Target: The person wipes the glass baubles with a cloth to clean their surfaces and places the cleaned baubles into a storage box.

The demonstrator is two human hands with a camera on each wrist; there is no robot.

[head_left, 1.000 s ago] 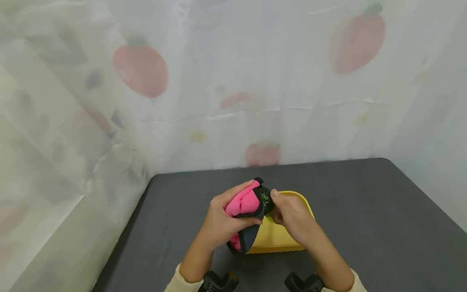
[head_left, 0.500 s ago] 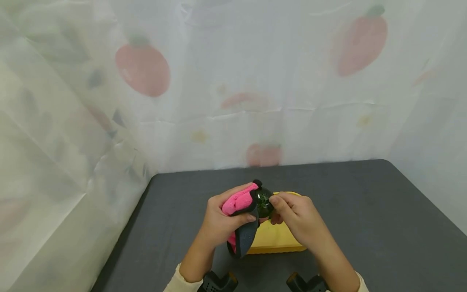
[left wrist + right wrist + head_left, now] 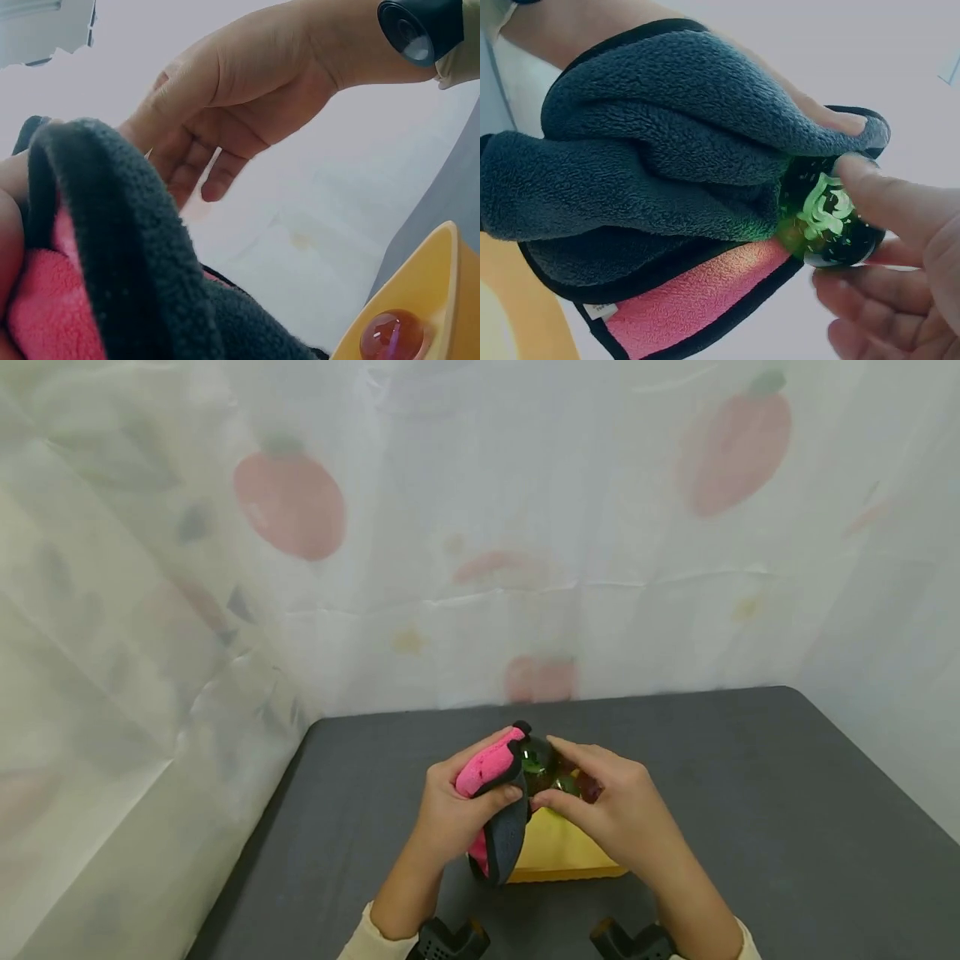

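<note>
My left hand (image 3: 504,766) grips a bunched cloth (image 3: 486,774), pink on one side and grey on the other with black trim, held above a yellow tray (image 3: 558,852). My right hand (image 3: 545,770) pinches a dark glass ball with a green swirl (image 3: 534,758) between thumb and fingers, pressed against the cloth. In the right wrist view the ball (image 3: 826,221) sits against the folds of the cloth (image 3: 667,157), with my fingertip (image 3: 885,199) on it. In the left wrist view a reddish ball (image 3: 390,335) lies in the tray (image 3: 424,292), and the cloth (image 3: 112,262) fills the foreground.
The tray stands near the front of a dark grey table (image 3: 750,793). A white curtain printed with red fruit (image 3: 480,527) hangs round the back and left sides. Black wrist camera mounts (image 3: 450,939) show at the bottom edge.
My right hand has reset its hold: the fingers now arch over the ball from above, thumb below. More of the ball shows beside the cloth. The left hand has barely moved.
</note>
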